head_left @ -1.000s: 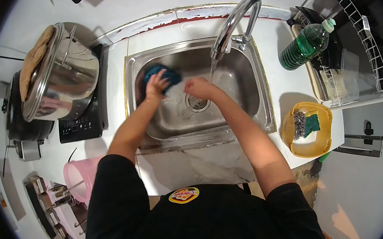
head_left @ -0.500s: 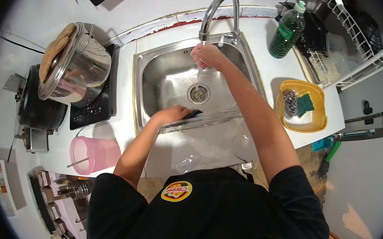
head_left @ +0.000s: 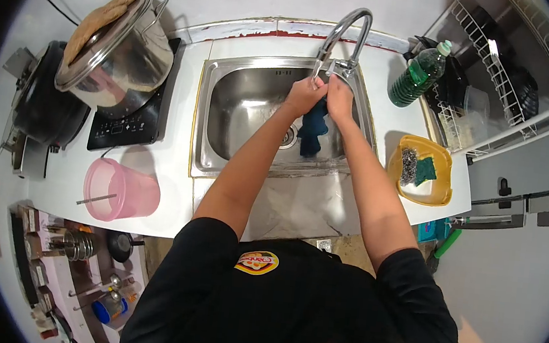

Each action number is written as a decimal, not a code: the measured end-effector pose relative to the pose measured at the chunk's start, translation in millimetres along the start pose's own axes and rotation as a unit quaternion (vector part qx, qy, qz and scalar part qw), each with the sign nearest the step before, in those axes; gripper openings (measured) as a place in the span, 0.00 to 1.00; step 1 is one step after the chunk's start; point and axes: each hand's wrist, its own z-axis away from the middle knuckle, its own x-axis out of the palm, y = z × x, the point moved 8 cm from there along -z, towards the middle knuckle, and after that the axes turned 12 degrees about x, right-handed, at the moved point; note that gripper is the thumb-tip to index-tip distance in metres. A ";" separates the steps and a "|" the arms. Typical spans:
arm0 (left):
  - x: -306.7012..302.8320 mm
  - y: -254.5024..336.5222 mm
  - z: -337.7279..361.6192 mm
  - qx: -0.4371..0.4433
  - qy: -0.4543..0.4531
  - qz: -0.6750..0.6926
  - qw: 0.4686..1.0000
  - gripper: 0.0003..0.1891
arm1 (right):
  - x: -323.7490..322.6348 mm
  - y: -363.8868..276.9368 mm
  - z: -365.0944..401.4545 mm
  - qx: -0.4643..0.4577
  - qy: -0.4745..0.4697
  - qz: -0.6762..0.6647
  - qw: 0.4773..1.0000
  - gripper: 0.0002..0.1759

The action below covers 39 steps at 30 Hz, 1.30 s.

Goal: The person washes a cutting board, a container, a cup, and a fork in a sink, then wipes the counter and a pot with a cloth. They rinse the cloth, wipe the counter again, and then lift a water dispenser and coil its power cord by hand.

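Observation:
Both hands are raised over the stainless steel sink (head_left: 228,101), just beneath the spout of the curved faucet (head_left: 366,28). A dark blue cloth (head_left: 313,130) hangs down from them into the basin, over part of the drain (head_left: 288,137). My left hand (head_left: 307,96) is closed on the cloth's upper left side. My right hand (head_left: 340,100) is closed on its upper right side, close beside the left. Water shows at the spout above the fingers. The exact fingertip grip is partly hidden by the backs of the hands.
Right of the sink stand a green dish soap bottle (head_left: 421,73) and a yellow basin (head_left: 447,177) with a steel scourer (head_left: 408,166) and green sponge (head_left: 426,171). On the left are a pink bucket (head_left: 137,193), a large pot (head_left: 123,58) and an induction cooker (head_left: 127,124).
My left hand has lifted the cloth from the sink's front edge up to the faucet. My right hand, earlier alone under the water, now holds it too. The camera view has shifted.

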 end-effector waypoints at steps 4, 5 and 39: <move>-8.8 -20.0 44.3 -0.082 -0.030 0.134 0.987 0.22 | -23.0 26.3 -12.0 0.157 0.049 -0.301 0.939 0.20; -13.3 -22.8 56.9 -0.090 0.018 0.237 0.967 0.21 | -18.7 20.8 0.4 0.171 -0.016 -0.459 0.872 0.16; 38.6 -38.9 97.0 -0.428 0.019 0.570 0.701 0.30 | 43.5 -64.4 16.2 0.257 -0.257 -0.513 0.778 0.13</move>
